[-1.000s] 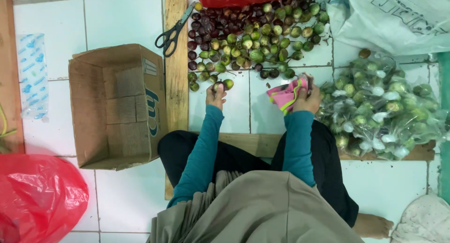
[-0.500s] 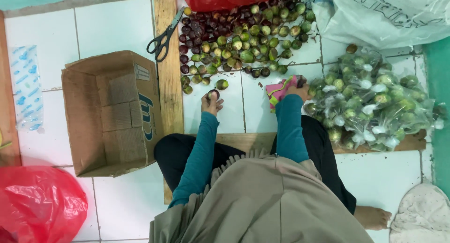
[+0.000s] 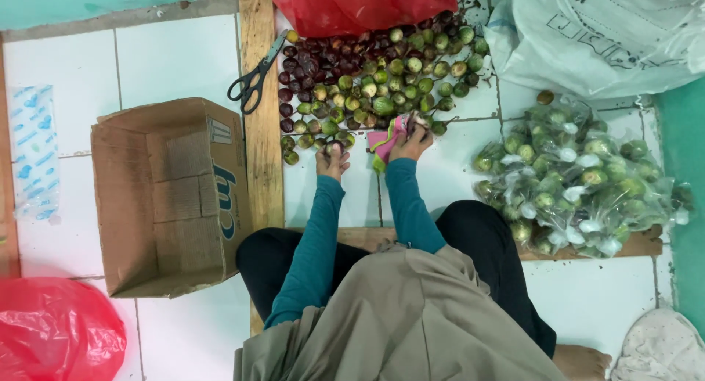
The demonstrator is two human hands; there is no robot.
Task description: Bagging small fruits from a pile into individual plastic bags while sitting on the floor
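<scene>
I sit on a white tiled floor facing a heap of small green and dark purple fruits (image 3: pixel 374 76). My left hand (image 3: pixel 332 160) rests at the near edge of the heap, fingers closed around one fruit. My right hand (image 3: pixel 411 140) grips a pink and yellow-green cloth (image 3: pixel 385 144) just beside the heap, with a fruit at its fingertips. Both arms wear teal sleeves. Right of my right arm lies a pile of clear plastic bags (image 3: pixel 573 179) packed with green fruits.
An open, empty cardboard box (image 3: pixel 169 197) lies at my left. Black scissors (image 3: pixel 253 80) rest on a wooden plank (image 3: pixel 263 160). A red plastic bag (image 3: pixel 352 6) sits behind the heap, another red bag (image 3: pixel 55 329) at bottom left, and a white sack (image 3: pixel 602 36) at top right.
My head view has shifted, so everything sits further right in the picture. My right hand with the cloth has moved from beside the bagged fruits to the edge of the loose heap.
</scene>
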